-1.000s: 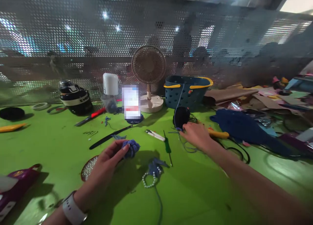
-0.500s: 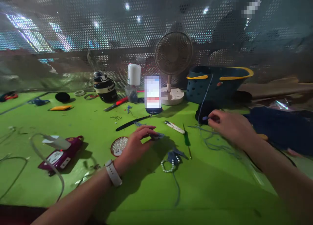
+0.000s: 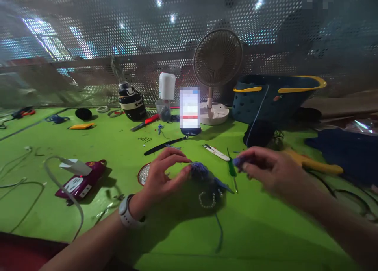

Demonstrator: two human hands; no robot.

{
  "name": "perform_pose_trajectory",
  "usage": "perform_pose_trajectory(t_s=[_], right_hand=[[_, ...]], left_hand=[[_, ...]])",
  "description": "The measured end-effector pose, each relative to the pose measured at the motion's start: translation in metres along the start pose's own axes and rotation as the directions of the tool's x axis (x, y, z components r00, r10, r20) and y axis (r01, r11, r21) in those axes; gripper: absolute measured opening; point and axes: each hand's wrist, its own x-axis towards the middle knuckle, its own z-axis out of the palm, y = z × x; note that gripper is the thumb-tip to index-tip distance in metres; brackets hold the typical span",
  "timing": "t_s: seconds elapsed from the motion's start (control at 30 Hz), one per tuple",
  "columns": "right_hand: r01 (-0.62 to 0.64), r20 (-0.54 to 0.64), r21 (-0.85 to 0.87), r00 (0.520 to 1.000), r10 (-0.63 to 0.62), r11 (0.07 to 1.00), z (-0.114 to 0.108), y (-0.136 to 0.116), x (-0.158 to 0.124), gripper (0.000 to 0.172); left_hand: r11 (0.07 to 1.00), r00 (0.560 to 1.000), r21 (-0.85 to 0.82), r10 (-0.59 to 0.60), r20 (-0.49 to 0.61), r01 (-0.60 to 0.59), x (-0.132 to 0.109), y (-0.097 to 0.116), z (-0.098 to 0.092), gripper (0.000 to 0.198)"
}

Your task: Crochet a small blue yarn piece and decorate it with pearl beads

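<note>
My left hand (image 3: 168, 174), a watch on its wrist, pinches a small blue-purple knitted or crocheted piece (image 3: 199, 170) between thumb and fingers. On the right, my right hand (image 3: 270, 166) is closed on a bunch of blue yarn (image 3: 239, 161); its exact form is blurred. Below the left hand's piece, a pearl bead loop (image 3: 207, 200) and a blue strip (image 3: 223, 185) lie in shadow on the green table (image 3: 177, 239). A loose yarn tail (image 3: 220, 235) runs toward me. Partly behind my left hand sits a red-rimmed dish of pearl beads (image 3: 143, 174).
White thread snips (image 3: 217, 152) and a green-handled tool (image 3: 231, 167) lie between the hands. Behind stand a phone (image 3: 189, 109), a fan (image 3: 217, 58), a bottle (image 3: 132, 104) and a blue basket (image 3: 265, 100). A purple power strip (image 3: 82, 182) is left; yellow-handled scissors or pliers (image 3: 321, 166) lie right.
My right hand has moved left and nearer, bringing the blue yarn bunch toward my left hand. The knitted piece in my left hand shows more fully. The view has shifted slightly.
</note>
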Motion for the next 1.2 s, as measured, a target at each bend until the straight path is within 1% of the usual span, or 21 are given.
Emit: perform_pose_trajectory(t_s=[0.03, 0.07, 0.13, 0.2, 0.23, 0.3, 0.33, 0.43, 0.53, 0.6, 0.67, 0.73, 0.77, 0.8, 0.83, 0.87, 0.9, 1.03, 1.1, 1.2], right_hand=[[-0.019, 0.056, 0.093, 0.998, 0.013, 0.996, 0.011, -0.001, -0.002, 0.022], [-0.043, 0.118, 0.160, 0.993, 0.024, 0.986, 0.022, -0.004, -0.004, 0.022], [-0.059, 0.168, 0.269, 0.986, 0.013, 0.961, 0.040, -0.010, -0.006, 0.020], [-0.066, 0.198, 0.332, 0.980, -0.001, 0.941, 0.053, -0.017, -0.007, 0.022], [-0.076, 0.225, 0.354, 0.974, -0.006, 0.932, 0.057, -0.020, -0.007, 0.027], [-0.094, 0.289, 0.396, 0.957, -0.027, 0.913, 0.061, -0.023, -0.008, 0.036], [-0.099, 0.314, 0.418, 0.949, -0.042, 0.903, 0.061, -0.023, -0.009, 0.038], [-0.095, 0.335, 0.483, 0.939, -0.083, 0.871, 0.060, -0.024, -0.011, 0.037], [-0.083, 0.308, 0.512, 0.947, -0.092, 0.855, 0.057, -0.027, -0.012, 0.036], [-0.078, 0.299, 0.523, 0.949, -0.096, 0.849, 0.054, -0.029, -0.012, 0.037], [-0.073, 0.284, 0.549, 0.953, -0.104, 0.832, 0.052, -0.029, -0.011, 0.036], [-0.080, 0.276, 0.585, 0.956, -0.104, 0.807, 0.050, -0.027, -0.009, 0.036], [-0.091, 0.280, 0.598, 0.955, -0.101, 0.796, 0.049, -0.026, -0.008, 0.036], [-0.108, 0.294, 0.606, 0.951, -0.095, 0.788, 0.048, -0.024, -0.007, 0.037], [-0.127, 0.309, 0.609, 0.947, -0.086, 0.783, 0.047, -0.023, -0.006, 0.039], [-0.141, 0.317, 0.611, 0.945, -0.078, 0.779, 0.047, -0.022, -0.005, 0.040], [-0.153, 0.321, 0.608, 0.945, -0.065, 0.779, 0.046, -0.021, -0.005, 0.041], [-0.181, 0.320, 0.569, 0.947, -0.014, 0.802, 0.043, -0.022, -0.006, 0.045], [-0.172, 0.325, 0.570, 0.945, -0.028, 0.803, 0.042, -0.024, -0.007, 0.042], [-0.143, 0.328, 0.577, 0.942, -0.069, 0.804, 0.041, -0.026, -0.008, 0.034]], left_hand=[[1.000, 0.999, -0.025, -0.002, -0.048, 0.001, 0.002, 0.007, 0.000, 0.014], [0.998, 1.000, -0.060, -0.011, -0.027, 0.010, 0.003, 0.014, 0.001, 0.015], [0.992, 0.990, -0.096, -0.073, 0.121, 0.085, 0.005, 0.026, 0.007, 0.018], [0.972, 0.956, -0.139, -0.151, 0.252, 0.191, 0.005, 0.033, 0.015, 0.035], [0.961, 0.936, -0.157, -0.172, 0.308, 0.228, 0.005, 0.034, 0.019, 0.036], [0.945, 0.905, -0.179, -0.188, 0.382, 0.272, 0.004, 0.031, 0.026, 0.023], [0.938, 0.897, -0.188, -0.199, 0.394, 0.290, 0.003, 0.029, 0.029, 0.016], [0.881, 0.872, -0.255, -0.278, 0.403, 0.399, 0.000, 0.021, 0.031, 0.015], [0.782, 0.830, -0.370, -0.314, 0.461, 0.502, -0.001, 0.018, 0.028, 0.018], [0.696, 0.811, -0.457, -0.326, 0.485, 0.554, -0.002, 0.017, 0.026, 0.017], [0.563, 0.784, -0.552, -0.365, 0.502, 0.615, -0.003, 0.016, 0.026, 0.018], [0.402, 0.741, -0.623, -0.398, 0.541, 0.671, -0.005, 0.014, 0.027, 0.021], [0.341, 0.722, -0.639, -0.397, 0.567, 0.689, -0.005, 0.013, 0.028, 0.022], [0.303, 0.709, -0.645, -0.389, 0.588, 0.702, -0.006, 0.011, 0.028, 0.022], [0.287, 0.702, -0.645, -0.381, 0.602, 0.708, -0.006, 0.010, 0.028, 0.021], [0.295, 0.703, -0.641, -0.373, 0.605, 0.709, -0.007, 0.009, 0.028, 0.020], [0.322, 0.710, -0.635, -0.374, 0.597, 0.703, -0.007, 0.008, 0.027, 0.018], [0.478, 0.753, -0.582, -0.413, 0.512, 0.658, -0.007, 0.010, 0.027, 0.017], [0.532, 0.767, -0.554, -0.411, 0.492, 0.640, -0.007, 0.012, 0.028, 0.018], [0.574, 0.780, -0.533, -0.396, 0.485, 0.622, -0.008, 0.014, 0.029, 0.019]])
